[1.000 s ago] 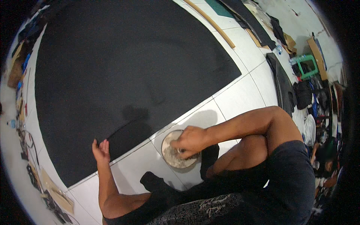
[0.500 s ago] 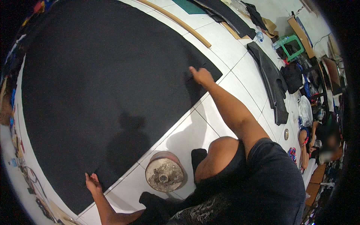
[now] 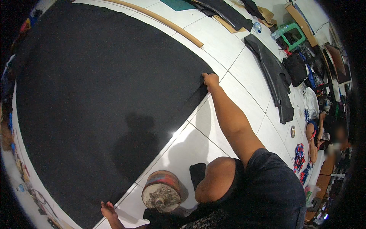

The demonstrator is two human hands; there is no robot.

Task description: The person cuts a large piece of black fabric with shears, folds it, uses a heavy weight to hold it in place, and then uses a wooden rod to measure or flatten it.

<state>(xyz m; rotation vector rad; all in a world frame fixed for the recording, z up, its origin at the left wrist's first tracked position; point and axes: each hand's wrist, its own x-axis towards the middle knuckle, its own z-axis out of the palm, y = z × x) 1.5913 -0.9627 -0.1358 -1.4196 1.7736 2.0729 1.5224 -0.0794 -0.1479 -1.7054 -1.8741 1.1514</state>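
Note:
A large black sheet (image 3: 87,84) of cloth-like material lies flat over the white tiled floor and fills the left half of the view. At its right corner, my right hand (image 3: 211,81) is closed on the edge, with a slight crease running through the sheet beside it. My left hand (image 3: 108,210) is low in the view at the near edge, its fingers curled at the material; the fingertips are small and dark there. Between my arms, by my bent knee, stands a round, worn weight-like block (image 3: 162,194) with a reddish side and a central knob.
A long tan tube (image 3: 167,23) lies beyond the sheet's far edge. Dark leather-like pieces (image 3: 270,76) lie on the tiles at right, near a green stool (image 3: 293,37). Another person (image 3: 316,133) sits at the far right among bags and clutter. A small round metal object (image 3: 292,131) rests nearby.
My right hand has moved rightward onto the sheet's corner. My left hand has slid nearer and to the right along the edge. The whole view has shifted slightly.

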